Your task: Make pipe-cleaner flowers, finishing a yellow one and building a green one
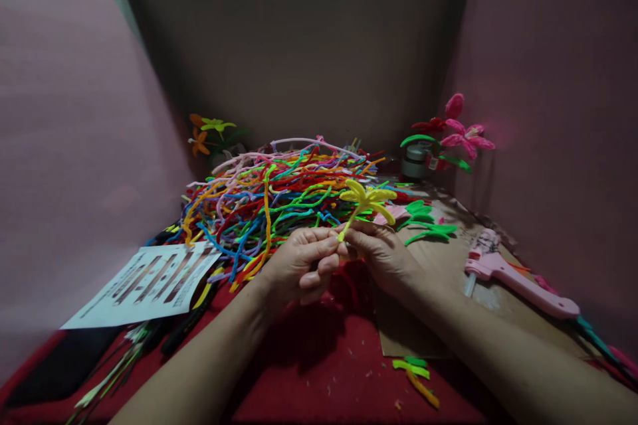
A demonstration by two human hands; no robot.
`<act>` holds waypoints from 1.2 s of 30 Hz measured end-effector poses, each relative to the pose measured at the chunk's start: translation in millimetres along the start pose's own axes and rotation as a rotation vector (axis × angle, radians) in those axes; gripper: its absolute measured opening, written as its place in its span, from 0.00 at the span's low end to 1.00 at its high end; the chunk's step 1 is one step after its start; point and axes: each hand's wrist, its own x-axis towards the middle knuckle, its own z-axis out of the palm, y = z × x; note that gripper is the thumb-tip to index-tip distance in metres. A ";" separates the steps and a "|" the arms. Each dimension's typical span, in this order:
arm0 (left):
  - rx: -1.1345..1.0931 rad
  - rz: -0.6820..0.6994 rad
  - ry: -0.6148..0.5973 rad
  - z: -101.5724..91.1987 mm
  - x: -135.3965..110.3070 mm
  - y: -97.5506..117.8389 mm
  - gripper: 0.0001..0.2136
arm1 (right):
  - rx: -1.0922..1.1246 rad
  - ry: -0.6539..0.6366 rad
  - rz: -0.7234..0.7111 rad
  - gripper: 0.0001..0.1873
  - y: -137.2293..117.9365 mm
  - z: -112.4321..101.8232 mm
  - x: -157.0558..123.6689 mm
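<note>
A yellow pipe-cleaner flower (366, 198) with looped petals stands up on a thin yellow-green stem. My left hand (299, 265) and my right hand (381, 252) meet at the foot of that stem, both with fingers pinched closed on it. Behind the flower lies a big tangled heap of pipe cleaners (269, 202) in many colours. Both forearms reach in from the bottom edge over a red cloth (323, 372).
A pink glue gun (513, 275) lies at the right on brown cardboard (443, 265). Green leaf shapes (423, 222) lie beside the flower. A printed white sheet (149, 282) is at the left. Finished flowers stand at the back left (209, 133) and back right (458, 133). Pink walls close in both sides.
</note>
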 end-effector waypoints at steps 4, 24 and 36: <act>0.011 -0.006 -0.020 -0.5 -1.5 0.3 0.08 | -0.074 -0.037 -0.030 0.07 0.0 -0.7 -0.2; 0.993 0.497 0.459 5.2 2.0 -17.6 0.07 | -0.089 0.053 -0.110 0.03 -4.4 4.1 -2.3; 0.106 0.082 0.142 6.3 1.2 -2.3 0.09 | -0.008 -0.002 -0.053 0.03 -1.0 1.9 -0.9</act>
